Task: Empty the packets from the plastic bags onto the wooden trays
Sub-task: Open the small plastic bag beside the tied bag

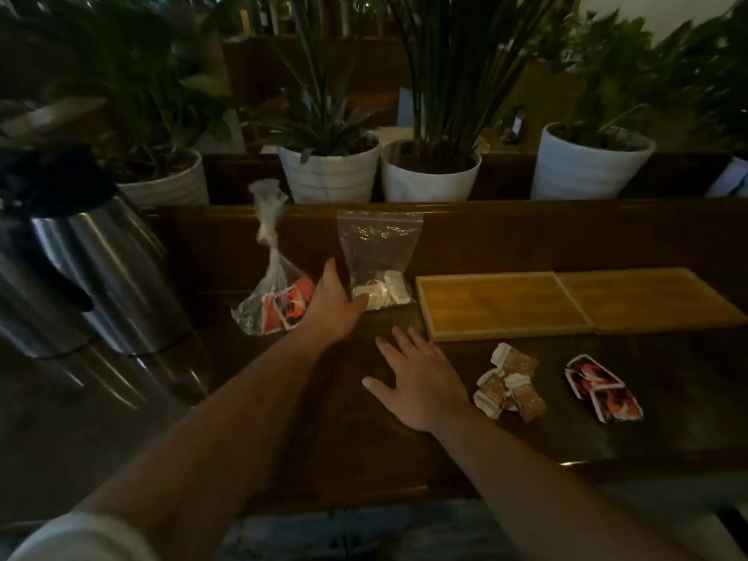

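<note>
Dim light falls on a dark wooden counter (pixel 364 439), with white plant pots (pixel 330 170) lined up behind its raised back edge and a steel thermos jug (pixel 81 277) at the left of the frame. Left of centre stand two plastic bags: a knotted bag (pixel 269 293) holding red-and-white packets, and just right of it an upright zip bag (pixel 378 257) with pale packets at its bottom. The left hand (pixel 334 307) reaches between them, fingers loosely spread, fingertips touching the zip bag's lower corner; whether it grips the bag is unclear. The right hand (pixel 417 388) lies flat and spread on the counter, holding nothing. Two wooden trays (pixel 502 305) sit side by side at centre right, touching. Below them lie loose brown packets (pixel 512 384) and red packets (pixel 603 388).
</note>
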